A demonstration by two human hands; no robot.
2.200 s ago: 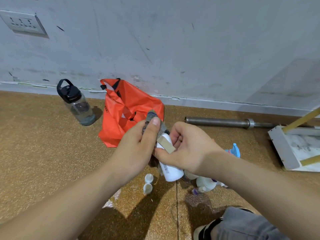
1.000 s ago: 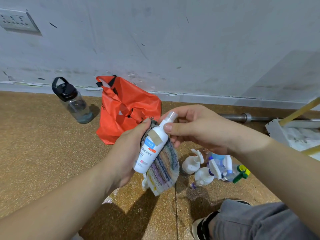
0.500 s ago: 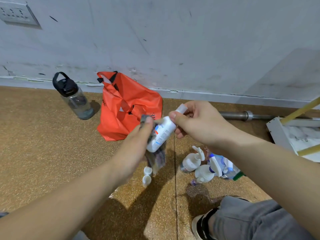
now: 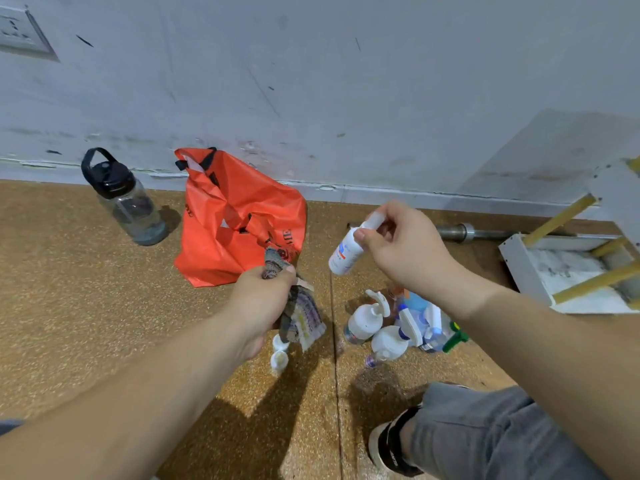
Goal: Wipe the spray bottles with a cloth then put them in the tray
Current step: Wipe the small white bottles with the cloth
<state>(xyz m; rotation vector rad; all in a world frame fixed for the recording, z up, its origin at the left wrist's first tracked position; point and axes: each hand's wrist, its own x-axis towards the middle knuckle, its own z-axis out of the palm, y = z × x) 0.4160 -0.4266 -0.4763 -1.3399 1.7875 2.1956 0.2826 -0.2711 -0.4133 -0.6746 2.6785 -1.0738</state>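
Note:
My right hand [image 4: 405,251] pinches a small white spray bottle [image 4: 346,252] by its clear-capped top, so the bottle hangs tilted in the air above the floor. My left hand [image 4: 263,299] grips a striped grey cloth [image 4: 301,315], which dangles below the fist, a short way left of the bottle. A cluster of several spray bottles [image 4: 398,323] lies on the floor under my right forearm. Two small white bottles [image 4: 278,353] stand below the cloth. A white tray [image 4: 526,271] sits on the floor at the far right.
An orange plastic bag [image 4: 235,223] and a clear water bottle with a black lid [image 4: 124,199] stand by the wall. A steel bar [image 4: 478,232] lies along the skirting. Yellow sticks [image 4: 595,277] cross the tray. My knee and shoe [image 4: 391,445] are at the lower right.
The bottle has left the cloth. My right hand carried it to the right and slightly up, while my left hand dropped lower with the cloth bunched in it.

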